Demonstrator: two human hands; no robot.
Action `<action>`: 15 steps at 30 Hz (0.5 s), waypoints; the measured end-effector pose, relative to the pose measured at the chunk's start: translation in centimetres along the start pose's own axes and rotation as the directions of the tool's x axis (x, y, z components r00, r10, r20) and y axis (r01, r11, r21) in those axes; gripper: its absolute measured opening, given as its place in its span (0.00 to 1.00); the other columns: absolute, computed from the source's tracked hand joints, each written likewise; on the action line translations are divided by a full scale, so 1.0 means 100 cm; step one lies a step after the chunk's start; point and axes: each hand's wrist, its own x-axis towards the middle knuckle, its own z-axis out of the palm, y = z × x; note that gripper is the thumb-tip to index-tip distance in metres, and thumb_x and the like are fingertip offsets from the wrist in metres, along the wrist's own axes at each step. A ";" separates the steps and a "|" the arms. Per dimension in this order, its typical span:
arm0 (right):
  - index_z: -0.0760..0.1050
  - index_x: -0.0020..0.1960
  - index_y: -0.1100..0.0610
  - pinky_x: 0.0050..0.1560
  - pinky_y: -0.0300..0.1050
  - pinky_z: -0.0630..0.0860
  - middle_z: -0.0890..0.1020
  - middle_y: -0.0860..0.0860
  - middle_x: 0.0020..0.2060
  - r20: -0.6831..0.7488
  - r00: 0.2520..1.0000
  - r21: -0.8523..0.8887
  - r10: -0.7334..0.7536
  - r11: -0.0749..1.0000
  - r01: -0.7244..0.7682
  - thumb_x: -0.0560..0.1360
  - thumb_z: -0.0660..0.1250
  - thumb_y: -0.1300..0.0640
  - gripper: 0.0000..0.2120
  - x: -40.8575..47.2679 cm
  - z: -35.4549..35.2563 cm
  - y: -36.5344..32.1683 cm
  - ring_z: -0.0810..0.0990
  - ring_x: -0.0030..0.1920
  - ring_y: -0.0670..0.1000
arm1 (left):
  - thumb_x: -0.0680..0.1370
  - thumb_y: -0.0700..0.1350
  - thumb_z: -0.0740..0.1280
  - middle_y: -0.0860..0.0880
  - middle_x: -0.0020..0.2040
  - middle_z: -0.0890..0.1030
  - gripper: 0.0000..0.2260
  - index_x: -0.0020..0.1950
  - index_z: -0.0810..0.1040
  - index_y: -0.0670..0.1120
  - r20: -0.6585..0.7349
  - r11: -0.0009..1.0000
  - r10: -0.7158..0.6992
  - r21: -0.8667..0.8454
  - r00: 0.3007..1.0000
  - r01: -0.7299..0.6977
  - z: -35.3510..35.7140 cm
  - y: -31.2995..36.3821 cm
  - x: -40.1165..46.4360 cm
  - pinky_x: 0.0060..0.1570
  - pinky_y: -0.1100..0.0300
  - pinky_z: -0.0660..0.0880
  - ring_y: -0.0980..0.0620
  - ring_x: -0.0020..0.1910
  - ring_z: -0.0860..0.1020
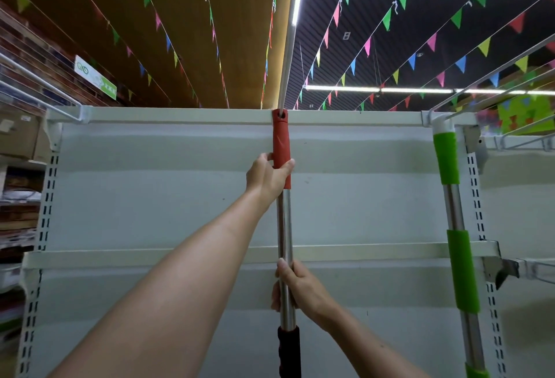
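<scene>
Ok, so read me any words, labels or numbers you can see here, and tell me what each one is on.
No text here can be read.
Green and white sign at upper left: a round logo and some white characters, too blurred to read.
Cardboard box at far left: a pale label, too small to read.
pole with the red sleeve: no print shows.

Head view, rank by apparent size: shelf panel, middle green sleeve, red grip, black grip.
shelf panel
middle green sleeve
red grip, slightly smaller
black grip on the pole, cut by frame edge: unsure
</scene>
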 end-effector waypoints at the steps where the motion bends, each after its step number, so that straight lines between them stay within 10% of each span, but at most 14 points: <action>1: 0.66 0.50 0.59 0.40 0.44 0.78 0.79 0.55 0.35 0.006 1.000 -0.016 0.004 1.000 -0.004 0.82 0.54 0.47 0.15 0.000 0.000 0.000 0.80 0.34 0.51 | 0.77 0.51 0.66 0.44 0.61 0.77 0.23 0.68 0.68 0.42 0.004 1.000 -0.003 -0.001 1.000 0.003 0.000 0.000 0.000 0.54 0.55 0.74 0.46 0.54 0.76; 15: 0.65 0.49 0.56 0.50 0.51 0.75 0.81 0.54 0.37 -0.008 1.000 -0.084 0.003 0.996 -0.003 0.82 0.51 0.46 0.14 0.003 0.003 0.003 0.80 0.39 0.50 | 0.77 0.51 0.67 0.44 0.61 0.77 0.23 0.68 0.68 0.43 -0.002 1.000 -0.016 0.005 1.000 0.016 0.001 -0.001 0.001 0.60 0.50 0.74 0.43 0.57 0.77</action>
